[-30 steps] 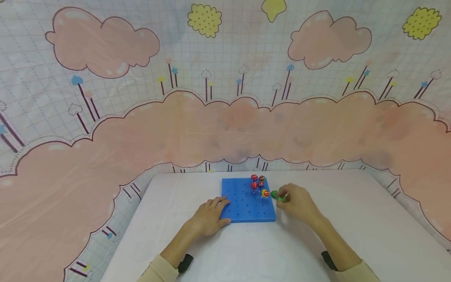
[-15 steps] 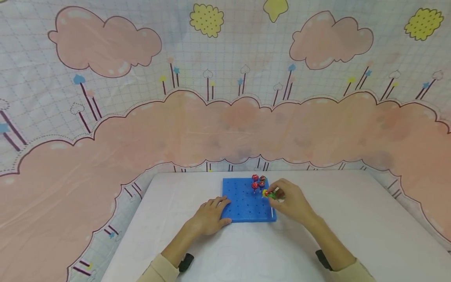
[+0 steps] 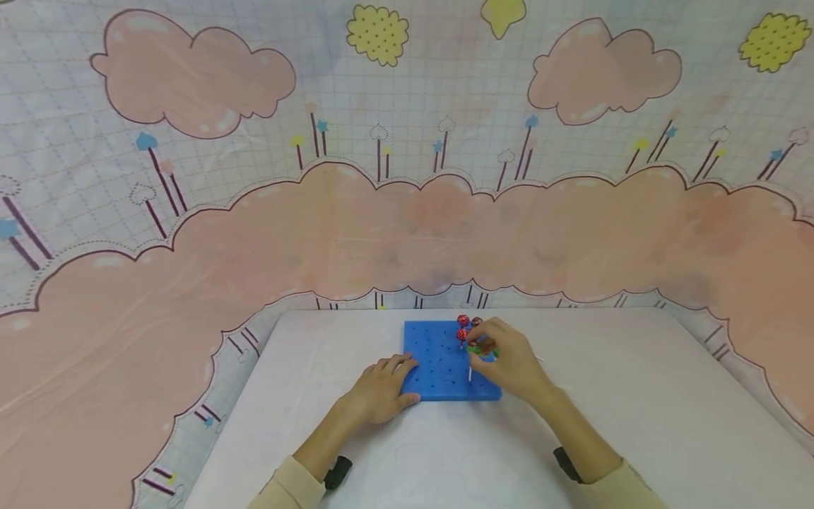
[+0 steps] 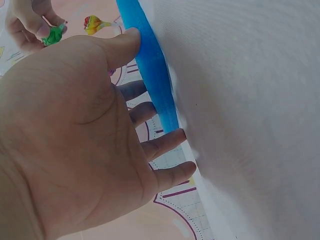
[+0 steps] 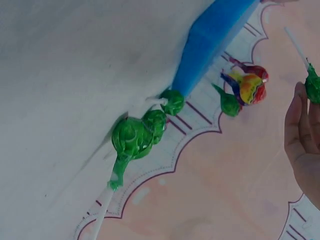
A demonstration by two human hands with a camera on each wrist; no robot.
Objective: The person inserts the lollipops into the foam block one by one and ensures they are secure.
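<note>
A blue board (image 3: 439,378) with rows of small holes lies on the white table. My left hand (image 3: 378,392) rests at its front left corner, thumb against the front edge and fingers extended along the side. Over the right part of the board, my right hand (image 3: 514,362) pinches a green-wrapped lollipop (image 5: 313,86), its white stick pointing down at the board in the head view. Red lollipops (image 3: 462,334) stand at the back right of the board. A yellow lollipop (image 4: 94,25) shows in the left wrist view; the right hand hides it in the head view.
Several green lollipops (image 5: 132,137) lie on the table beside the board's right side, mostly hidden by my right hand in the head view. A patterned cloth (image 3: 407,233) with clouds hangs behind the table.
My right hand has moved left from beside the board to over it, carrying the green lollipop and turning its stick downward. The left hand stays at the board's corner.
</note>
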